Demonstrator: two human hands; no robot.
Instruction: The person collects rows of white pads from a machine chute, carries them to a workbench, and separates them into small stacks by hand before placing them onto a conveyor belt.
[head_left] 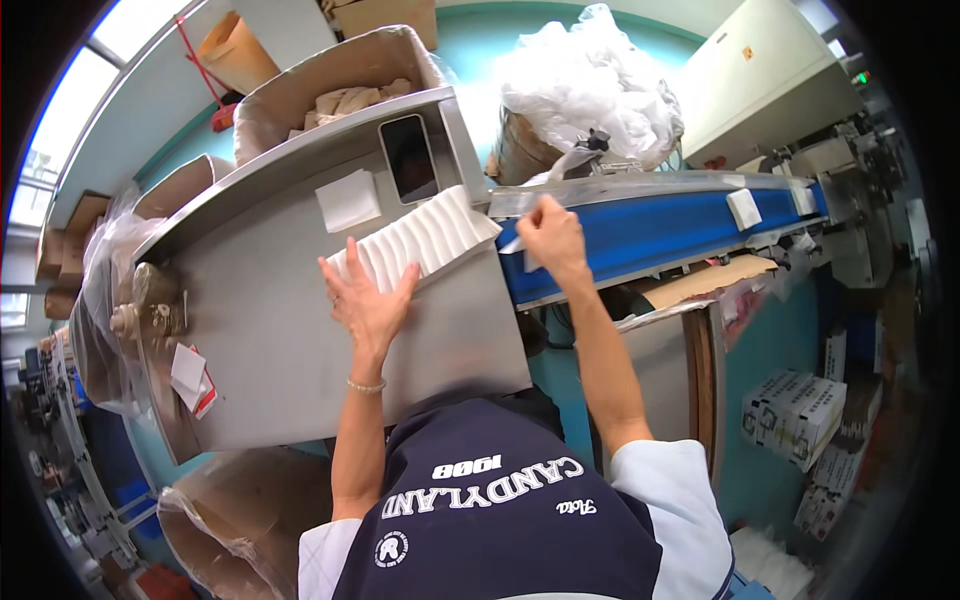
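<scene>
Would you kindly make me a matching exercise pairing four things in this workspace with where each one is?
Things:
1. Phone
2. Left hand
3. Right hand
4. White plastic

Places:
A. Over the near end of the blue belt
B. Heaped beyond the belt
C. Lying flat on the metal table
D. Against the row of white pieces

Pairs: 1-C, 2-D, 3-A, 4-B

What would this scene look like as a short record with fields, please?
Left hand: spread against a ribbed row of flat white pieces
Right hand: pinching a thin white piece at the long blue conveyor belt's near end
Work surface: grey metal table
Also on table: rectangular dark-screened phone, square white stack
Beyond: heaped translucent white plastic
</scene>
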